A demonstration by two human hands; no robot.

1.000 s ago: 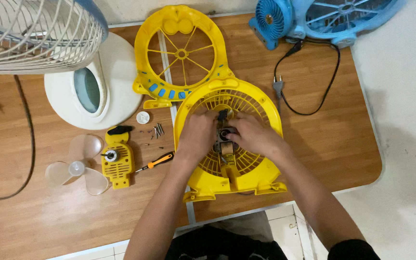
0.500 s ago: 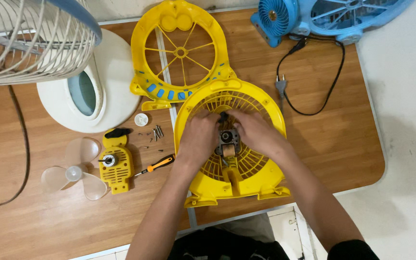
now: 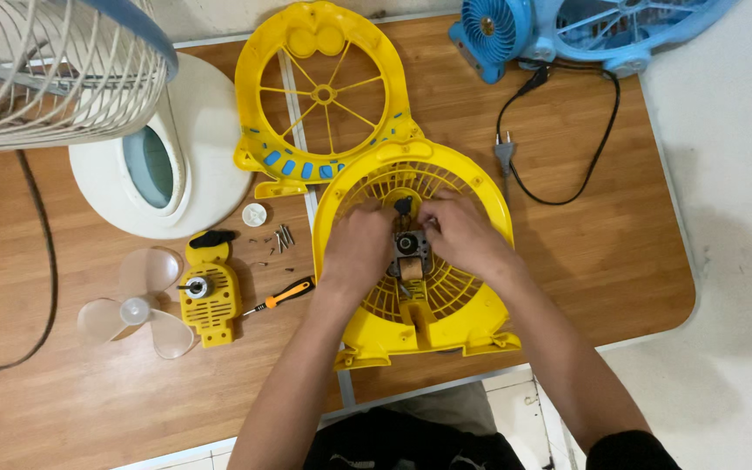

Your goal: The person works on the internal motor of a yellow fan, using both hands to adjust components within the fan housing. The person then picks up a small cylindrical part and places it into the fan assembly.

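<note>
A yellow fan rear housing [image 3: 446, 313] with a grille lies on the wooden table in front of me. At its centre sits a small metal motor [image 3: 409, 246]. My left hand [image 3: 357, 248] grips the motor from the left side. My right hand [image 3: 463, 235] holds it from the right, fingertips near a black part at the motor's top. Both hands rest on the grille.
A yellow front frame [image 3: 324, 96] lies behind the housing. Left of it are a white fan base [image 3: 211, 148], a clear blade [image 3: 137, 305], a yellow cover [image 3: 209, 296], an orange-handled screwdriver [image 3: 285, 296], loose screws [image 3: 282, 237] and a white cap [image 3: 255, 214]. A blue fan [image 3: 567, 26] with a black cord [image 3: 559, 130] is at the back right.
Both hands stay on the motor with only small finger shifts. The view has drifted slightly, so everything sits a little lower in the picture.
</note>
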